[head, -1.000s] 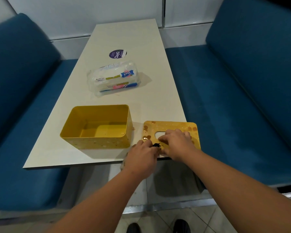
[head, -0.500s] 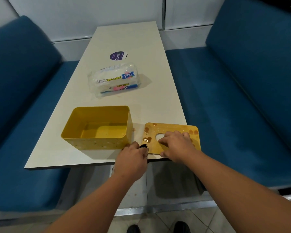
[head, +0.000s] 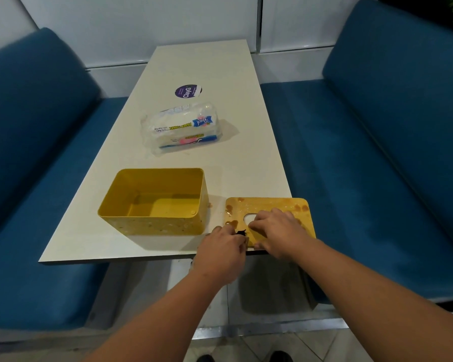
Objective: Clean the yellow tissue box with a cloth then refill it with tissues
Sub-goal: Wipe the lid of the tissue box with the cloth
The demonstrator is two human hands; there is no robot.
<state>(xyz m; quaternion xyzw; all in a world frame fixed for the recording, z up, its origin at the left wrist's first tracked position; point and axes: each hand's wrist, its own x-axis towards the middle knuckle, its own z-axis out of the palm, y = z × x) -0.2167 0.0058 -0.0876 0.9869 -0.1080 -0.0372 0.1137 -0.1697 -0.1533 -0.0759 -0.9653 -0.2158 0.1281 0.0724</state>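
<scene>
Flat on lid (head: 272, 206), right hand (head: 277, 231).

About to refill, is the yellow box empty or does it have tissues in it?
Empty: the yellow box shows its bare floor, lid off beside it.

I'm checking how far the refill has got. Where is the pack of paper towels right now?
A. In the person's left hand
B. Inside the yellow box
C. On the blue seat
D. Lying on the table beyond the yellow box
D: the pack of paper towels lies on the table past the open yellow box, which holds no tissues, while both hands are at the stained lid.
</scene>
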